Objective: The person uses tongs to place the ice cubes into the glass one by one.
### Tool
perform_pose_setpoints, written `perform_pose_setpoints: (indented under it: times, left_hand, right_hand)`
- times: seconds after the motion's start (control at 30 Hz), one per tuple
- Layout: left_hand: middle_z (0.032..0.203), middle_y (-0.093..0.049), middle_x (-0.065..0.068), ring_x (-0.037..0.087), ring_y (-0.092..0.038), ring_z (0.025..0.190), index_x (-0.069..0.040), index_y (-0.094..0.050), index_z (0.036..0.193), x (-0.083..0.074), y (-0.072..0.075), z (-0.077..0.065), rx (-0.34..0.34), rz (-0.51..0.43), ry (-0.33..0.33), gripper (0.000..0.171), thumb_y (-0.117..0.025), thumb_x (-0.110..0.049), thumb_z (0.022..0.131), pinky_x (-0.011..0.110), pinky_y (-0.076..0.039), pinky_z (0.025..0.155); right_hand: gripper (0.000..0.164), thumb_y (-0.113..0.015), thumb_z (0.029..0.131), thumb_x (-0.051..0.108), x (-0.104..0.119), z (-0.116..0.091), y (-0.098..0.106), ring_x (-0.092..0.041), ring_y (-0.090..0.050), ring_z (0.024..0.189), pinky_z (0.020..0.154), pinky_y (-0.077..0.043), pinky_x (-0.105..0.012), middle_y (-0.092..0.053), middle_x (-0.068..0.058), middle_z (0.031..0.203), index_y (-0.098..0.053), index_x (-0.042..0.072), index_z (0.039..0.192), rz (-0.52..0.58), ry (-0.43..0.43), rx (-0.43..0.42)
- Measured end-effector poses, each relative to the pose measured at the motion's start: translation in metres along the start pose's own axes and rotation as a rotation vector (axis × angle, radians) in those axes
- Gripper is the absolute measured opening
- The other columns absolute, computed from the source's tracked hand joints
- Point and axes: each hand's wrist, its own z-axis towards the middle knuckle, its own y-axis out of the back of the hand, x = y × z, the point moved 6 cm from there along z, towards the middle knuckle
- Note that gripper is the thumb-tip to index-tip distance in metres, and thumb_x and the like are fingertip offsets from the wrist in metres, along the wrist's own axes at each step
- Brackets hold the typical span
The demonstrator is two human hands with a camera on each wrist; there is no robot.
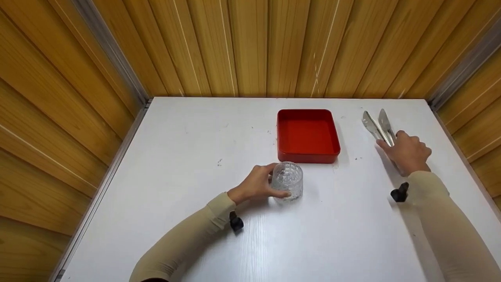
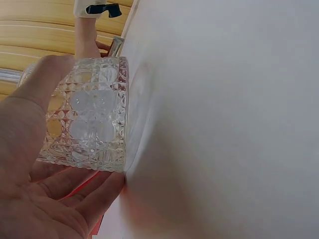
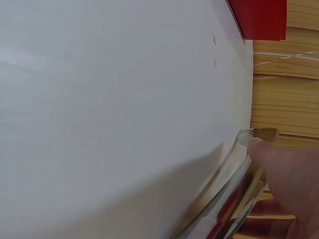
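A clear cut-glass tumbler (image 1: 289,181) stands upright on the white table, just in front of the red square tray (image 1: 308,158). My left hand (image 1: 255,185) holds it from the left side, thumb at the near side and fingers round the far side. In the left wrist view the thumb lies along the patterned glass wall (image 2: 92,109), with the fingers curled on the opposite side. Over at the right, my right hand (image 1: 411,153) grips metal tongs (image 1: 385,120) near their middle. Their two spread tips point toward the back wall; the handle end is partly hidden by the hand.
The red tray's inside faces up and shows only its red floor. Wood-panelled walls (image 1: 250,51) close off the back and both sides of the table (image 1: 188,149). A small black wrist mount (image 1: 400,192) hangs at each sleeve cuff.
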Motion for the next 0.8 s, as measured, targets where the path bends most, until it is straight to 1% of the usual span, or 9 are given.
perform_pose_setpoints:
  times: [0.1,0.23,0.3,0.47,0.57,0.63,0.7,0.77,0.8]
  left_hand:
    - [0.117,-0.073,0.005,0.016,-0.07,0.102,-0.004,-0.062,0.135,0.008,0.011,-0.005,-0.026,-0.001,0.026,0.075,-0.093,-0.037,0.075,0.023,-0.057,0.084]
    - [0.118,-0.073,0.009,0.022,-0.071,0.103,-0.001,-0.062,0.135,0.019,0.029,-0.009,-0.079,0.004,0.036,0.076,-0.092,-0.036,0.075,0.026,-0.058,0.084]
    - [0.118,-0.073,0.01,0.024,-0.072,0.101,0.0,-0.061,0.136,0.025,0.039,-0.01,-0.105,0.003,0.051,0.076,-0.092,-0.036,0.076,0.028,-0.059,0.083]
    - [0.119,-0.072,0.011,0.027,-0.073,0.1,0.0,-0.06,0.136,0.042,0.059,-0.009,-0.179,0.019,0.093,0.076,-0.091,-0.037,0.077,0.032,-0.06,0.083]
    - [0.118,-0.072,0.012,0.028,-0.073,0.099,0.0,-0.062,0.135,0.053,0.069,-0.009,-0.23,0.029,0.114,0.075,-0.091,-0.037,0.077,0.035,-0.06,0.083]
    - [0.117,-0.073,0.012,0.028,-0.073,0.098,0.0,-0.061,0.134,0.059,0.074,-0.008,-0.258,0.031,0.14,0.076,-0.091,-0.038,0.076,0.036,-0.06,0.084]
    - [0.115,-0.073,0.013,0.027,-0.072,0.096,0.002,-0.062,0.133,0.064,0.079,-0.007,-0.288,0.033,0.151,0.076,-0.091,-0.038,0.076,0.037,-0.06,0.083]
    - [0.114,-0.073,0.014,0.026,-0.072,0.095,0.003,-0.061,0.132,0.068,0.084,-0.005,-0.315,0.041,0.162,0.076,-0.091,-0.039,0.076,0.037,-0.06,0.083]
    - [0.113,-0.073,0.015,0.025,-0.071,0.095,0.004,-0.061,0.133,0.07,0.086,-0.004,-0.326,0.044,0.166,0.077,-0.091,-0.04,0.077,0.037,-0.059,0.083]
  right_hand:
    - [0.08,-0.06,0.095,0.064,0.002,-0.001,0.001,-0.041,-0.055,0.071,0.066,-0.039,-0.057,-0.058,-0.025,0.085,-0.05,-0.011,0.124,-0.008,-0.004,0.0]
    - [0.091,-0.058,0.095,0.066,0.004,-0.002,0.003,-0.046,-0.056,0.082,0.074,-0.041,-0.064,-0.059,-0.034,0.103,-0.043,-0.011,0.141,-0.012,-0.015,-0.006]
    - [0.093,-0.058,0.094,0.067,0.005,-0.003,0.005,-0.048,-0.056,0.087,0.075,-0.042,-0.067,-0.058,-0.036,0.109,-0.041,-0.009,0.145,-0.015,-0.012,-0.028]
    - [0.096,-0.062,0.09,0.07,0.01,-0.002,0.009,-0.054,-0.054,0.096,0.076,-0.043,-0.072,-0.055,-0.036,0.115,-0.04,-0.004,0.148,-0.019,0.033,-0.09]
    - [0.098,-0.063,0.089,0.071,0.013,-0.001,0.009,-0.059,-0.049,0.107,0.08,-0.042,-0.077,-0.05,-0.037,0.129,-0.037,0.0,0.152,-0.016,0.05,-0.105]
    - [0.099,-0.062,0.089,0.072,0.016,-0.001,0.01,-0.061,-0.043,0.117,0.085,-0.04,-0.079,-0.044,-0.036,0.141,-0.034,0.003,0.155,-0.018,0.061,-0.114]
    - [0.1,-0.061,0.089,0.072,0.018,-0.001,0.01,-0.061,-0.037,0.127,0.094,-0.036,-0.079,-0.036,-0.034,0.151,-0.031,0.006,0.158,-0.026,0.08,-0.12]
    - [0.1,-0.06,0.09,0.073,0.02,-0.002,0.009,-0.06,-0.028,0.137,0.106,-0.026,-0.078,-0.028,-0.031,0.158,-0.029,0.008,0.159,-0.04,0.107,-0.123]
    - [0.1,-0.059,0.09,0.073,0.021,-0.002,0.01,-0.06,-0.022,0.142,0.111,-0.018,-0.077,-0.023,-0.03,0.162,-0.028,0.01,0.16,-0.048,0.121,-0.123]
